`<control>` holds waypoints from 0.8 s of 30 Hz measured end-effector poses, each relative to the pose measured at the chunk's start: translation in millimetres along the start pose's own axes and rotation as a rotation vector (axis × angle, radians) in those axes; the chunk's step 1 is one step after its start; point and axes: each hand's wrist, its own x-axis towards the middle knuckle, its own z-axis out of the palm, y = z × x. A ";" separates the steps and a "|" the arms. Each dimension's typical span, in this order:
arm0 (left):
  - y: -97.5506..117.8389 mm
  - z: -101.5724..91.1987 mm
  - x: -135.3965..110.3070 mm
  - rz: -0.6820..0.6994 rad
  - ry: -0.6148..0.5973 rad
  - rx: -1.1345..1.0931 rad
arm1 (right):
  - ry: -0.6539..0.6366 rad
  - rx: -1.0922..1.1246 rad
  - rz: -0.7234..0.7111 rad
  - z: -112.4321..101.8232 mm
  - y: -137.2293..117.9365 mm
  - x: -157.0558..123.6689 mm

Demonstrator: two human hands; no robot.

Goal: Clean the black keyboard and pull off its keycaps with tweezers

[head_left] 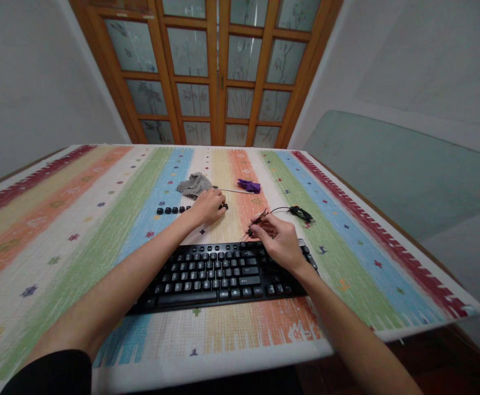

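A black keyboard (219, 271) lies on a striped cloth near the table's front edge. My right hand (278, 241) hovers over its upper right part, fingers pinched on a thin wire keycap puller (257, 221). My left hand (209, 206) rests curled on the cloth beyond the keyboard, fingers closed over small black keycaps (224, 206); a row of loose keycaps (173, 210) lies just left of it. The keyboard's black cable (301, 213) is bundled to the right.
A crumpled grey cloth (193, 185) and a purple-bristled brush (248, 186) with a thin handle lie farther back. The striped tablecloth (79, 230) covers the table. A wooden glazed door (219, 71) stands behind; a glass pane (408, 170) leans at the right.
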 end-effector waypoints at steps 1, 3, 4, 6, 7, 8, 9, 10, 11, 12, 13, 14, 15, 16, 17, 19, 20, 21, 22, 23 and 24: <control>-0.2 0.1 -0.1 0.000 0.000 -0.002 | 0.003 -0.004 -0.004 -0.3 0.0 0.2; -0.8 0.5 -0.5 -0.001 0.004 -0.005 | 0.007 -0.008 -0.007 -1.0 0.5 0.7; -1.2 0.6 -0.8 -0.003 0.008 -0.006 | 0.009 -0.008 -0.006 -1.5 0.8 1.0; -2.2 0.5 -1.7 -0.009 0.019 -0.010 | 0.014 -0.007 -0.003 -2.6 1.5 1.6; -2.8 0.1 -2.5 -0.012 0.025 -0.012 | 0.016 -0.007 -0.001 -3.2 1.8 1.8; -3.5 -0.8 -3.6 -0.015 0.030 -0.013 | 0.017 -0.006 0.000 -3.7 1.9 2.0; -4.0 -2.0 -5.2 -0.016 0.038 -0.015 | 0.017 -0.007 0.001 -4.2 2.0 2.1; -4.4 -3.6 -7.4 -0.014 0.049 -0.019 | 0.016 -0.009 0.002 -4.5 2.0 2.2; -4.4 -5.7 -10.4 -0.007 0.065 -0.023 | 0.013 -0.011 0.003 -4.8 2.0 2.1; -4.0 -8.1 -14.3 0.004 0.082 -0.031 | 0.012 -0.012 0.004 -4.9 2.1 2.1; -3.1 -10.6 -19.1 0.020 0.099 -0.044 | 0.012 -0.011 0.006 -4.9 2.2 2.0; -1.5 -13.2 -24.9 0.042 0.112 -0.060 | 0.013 -0.009 0.008 -4.7 2.4 1.9; 0.6 -15.6 -31.6 0.066 0.116 -0.082 | 0.014 -0.003 0.012 -4.5 2.6 1.9; 3.3 -17.7 -39.1 0.092 0.115 -0.108 | 0.013 0.006 0.016 -4.3 2.9 2.0; 6.4 -19.3 -47.1 0.115 0.112 -0.136 | 0.009 0.017 0.021 -4.2 3.2 2.1; 13.5 -21.3 -63.8 0.152 0.109 -0.205 | -0.004 0.032 0.024 -4.4 3.3 2.6; 17.2 -21.6 -72.1 0.171 0.096 -0.241 | -0.010 0.034 0.022 -5.0 3.1 3.0; 21.0 -21.7 -80.1 0.192 0.081 -0.268 | -0.012 0.032 0.018 -5.8 2.6 3.4; 24.7 -21.6 -87.9 0.212 0.073 -0.286 | -0.013 0.026 0.012 -7.0 1.9 3.8; 28.5 -21.5 -95.6 0.225 0.065 -0.296 | -0.011 0.017 0.005 -8.4 1.0 4.3; 32.3 -21.4 -103.1 0.241 0.057 -0.305 | -0.008 0.005 -0.005 -10.0 0.0 4.7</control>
